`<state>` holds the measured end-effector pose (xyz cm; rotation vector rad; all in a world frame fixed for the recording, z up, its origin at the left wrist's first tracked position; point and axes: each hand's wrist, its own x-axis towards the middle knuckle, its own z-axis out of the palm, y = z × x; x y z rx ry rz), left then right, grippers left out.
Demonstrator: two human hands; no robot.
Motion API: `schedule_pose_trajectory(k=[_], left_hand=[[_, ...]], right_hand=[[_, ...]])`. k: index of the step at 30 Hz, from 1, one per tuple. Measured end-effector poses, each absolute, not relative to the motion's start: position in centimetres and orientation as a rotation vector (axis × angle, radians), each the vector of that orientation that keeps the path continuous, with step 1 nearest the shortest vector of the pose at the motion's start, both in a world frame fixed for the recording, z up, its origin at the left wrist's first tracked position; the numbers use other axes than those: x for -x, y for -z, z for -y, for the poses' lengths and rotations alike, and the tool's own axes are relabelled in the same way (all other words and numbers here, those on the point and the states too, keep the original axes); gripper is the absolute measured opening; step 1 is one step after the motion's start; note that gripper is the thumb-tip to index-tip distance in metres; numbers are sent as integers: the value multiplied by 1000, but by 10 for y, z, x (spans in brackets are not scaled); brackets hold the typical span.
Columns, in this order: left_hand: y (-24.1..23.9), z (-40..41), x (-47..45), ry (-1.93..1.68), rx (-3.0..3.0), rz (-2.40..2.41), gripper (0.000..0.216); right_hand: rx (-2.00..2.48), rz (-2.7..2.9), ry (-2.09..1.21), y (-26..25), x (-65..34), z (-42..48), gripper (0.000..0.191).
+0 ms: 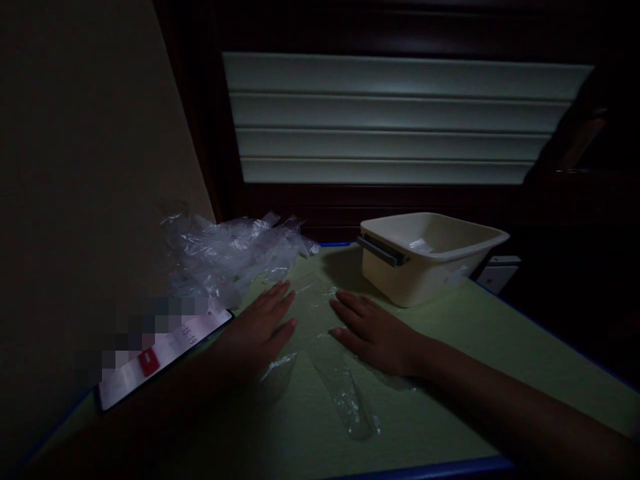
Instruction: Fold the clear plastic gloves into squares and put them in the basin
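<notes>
A clear plastic bag lies spread on the green tabletop, its near part creased and shiny. My left hand rests palm down at its left side, fingers stretched out and pointing away from me. On the right side, my right hand lies flat as well, its fingers extended over the plastic toward the middle. Between the two hands the film shows faint wrinkles. Neither hand grips anything. The bag's exact outline is hard to see in the dim light.
A heap of crumpled clear plastic bags sits at the back left. Beside my left forearm lies a lit phone. At the back right stands a cream plastic bin with a grey handle. Behind the table is a slatted panel.
</notes>
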<state>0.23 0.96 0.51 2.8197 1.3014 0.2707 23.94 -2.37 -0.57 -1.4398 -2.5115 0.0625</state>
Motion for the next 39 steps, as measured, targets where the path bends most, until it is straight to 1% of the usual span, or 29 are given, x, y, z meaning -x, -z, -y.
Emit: schedule_pose_trajectory(k=[3, 7, 15, 20, 25, 28, 33, 36, 39], left_hand=[[-7, -9, -3, -35, -2825, -1170, 56], [-9, -8, -4, 47, -2808, -1184, 57], [-5, -11, -2, -14, -2805, -1169, 58], [-4, -10, -1, -61, -2802, -1173, 56], [-3, -10, -3, -73, -2804, -1207, 57], [-3, -9, -4, -143, -2799, -1258, 56], [-1, -7, -3, -210, -2803, -1304, 55], [-1, -8, -2, -155, -2814, -1273, 56], [-3, -8, -3, -52, -2817, -1254, 58]], right_hand=[[1480, 2512, -76, 6, -238, 24, 64], [1529, 2470, -93, 6, -242, 24, 67], [1584, 2481, -114, 8, -283, 44, 64], [1604, 2435, -120, 3, -288, 54, 64], [1596, 2354, -121, -13, -274, 56, 63], [1550, 2409, -104, -23, -255, 53, 64], [1413, 2500, -100, -28, -218, 35, 58], [1284, 2612, -225, -22, -213, 26, 67], [1256, 2688, -394, -18, -223, 25, 81]])
